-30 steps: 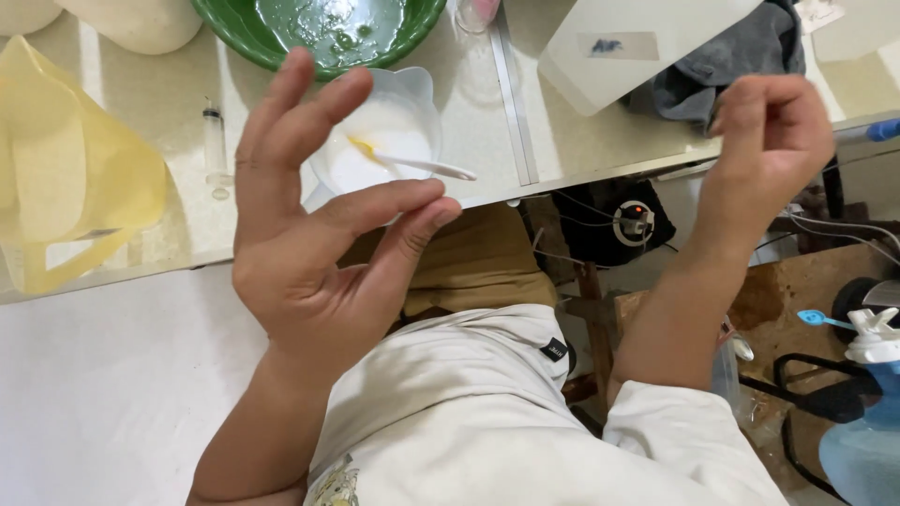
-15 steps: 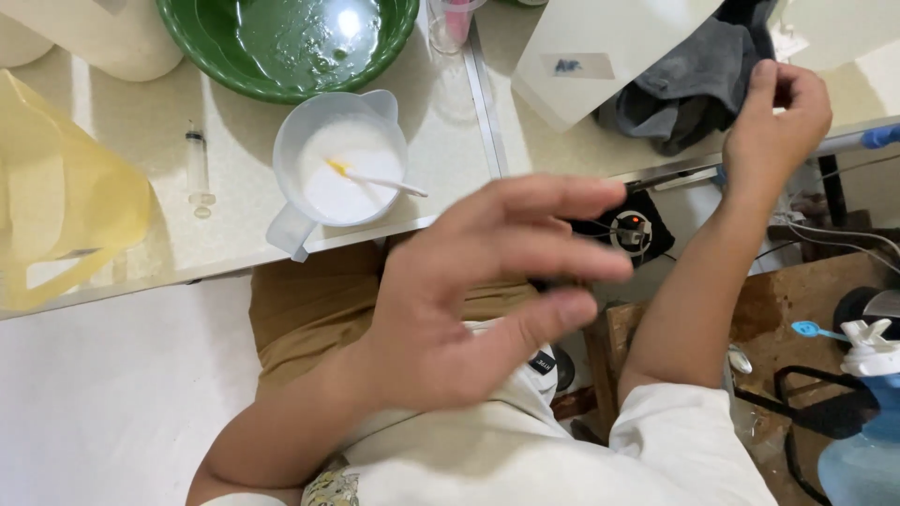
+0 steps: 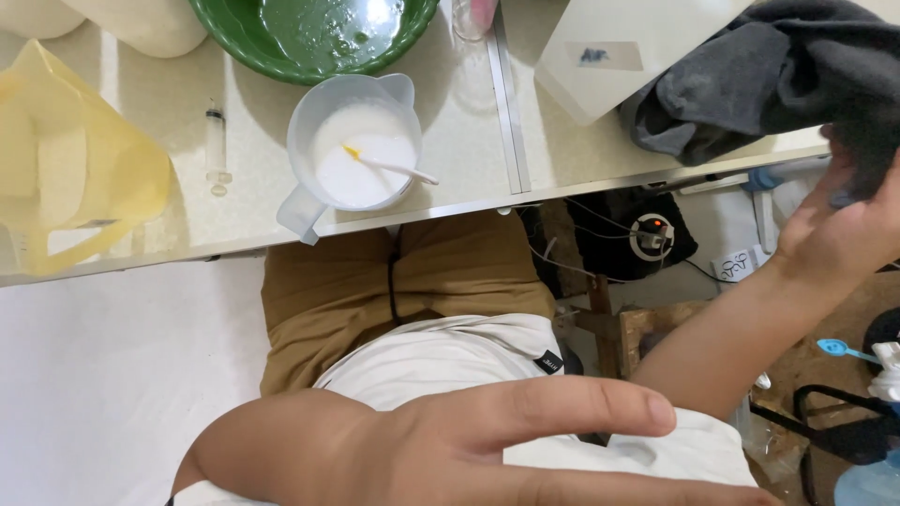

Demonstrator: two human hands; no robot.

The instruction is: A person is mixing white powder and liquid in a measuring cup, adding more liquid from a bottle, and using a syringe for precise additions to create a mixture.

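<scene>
Here the yellow plastic bag [image 3: 66, 178] lies at the far left of the counter [image 3: 469, 141], cut off by the frame's left edge. Just right of it a small syringe [image 3: 217, 145] lies flat on bare counter. The green bowl [image 3: 314, 33] is cropped along the top, only its lower half showing. Below it, at the counter's front edge, stands the white measuring cup [image 3: 352, 150] of white liquid, a stick with a yellow tip [image 3: 384, 166] resting in it; its handle overhangs the edge.

The left hand [image 3: 525, 450] fills the bottom of the view, close to the camera and blurred, fingers stretched out flat and holding nothing; its lower part is cut off. It hovers over the person's lap, well apart from the cup.

Farther right a white box [image 3: 628, 52] is half hidden under the dark grey cloth [image 3: 769, 75], which spills over the counter's right end. The right hand [image 3: 844, 225] reaches up to that cloth, fingertips buried in its folds; whether it grips or only touches cannot be told. Open room lies between cup and box.
</scene>
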